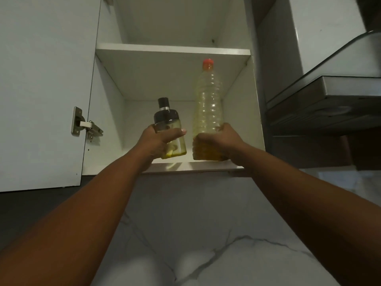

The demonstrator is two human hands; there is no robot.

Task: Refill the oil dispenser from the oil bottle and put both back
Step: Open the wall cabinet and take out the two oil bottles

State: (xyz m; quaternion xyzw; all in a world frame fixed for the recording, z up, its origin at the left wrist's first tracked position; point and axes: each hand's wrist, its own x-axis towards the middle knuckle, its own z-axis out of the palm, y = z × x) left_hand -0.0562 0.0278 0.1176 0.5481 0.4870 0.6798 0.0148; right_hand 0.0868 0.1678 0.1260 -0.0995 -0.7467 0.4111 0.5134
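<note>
Both containers stand upright at the near edge of the lower cupboard shelf (206, 165), their long axes vertical, side by side and slightly apart. The oil dispenser (169, 129) is on the left with its black top up; the oil bottle (208, 112), red cap on, is on the right and taller. Each hand is on its own container, so neither has to cross over. The left hand (158, 139) wraps the dispenser's middle, thumb across the front. The right hand (218, 136) grips the bottle low, just above the oil level. Both arms reach up and away toward the open cupboard, nearly straight. Whether the bases rest on the shelf or hang just above it I cannot tell. The dispenser holds only a shallow layer of oil, so I judge the refill is not yet done, and the move ahead turns on bringing both straight out toward the near side and down.
</note>
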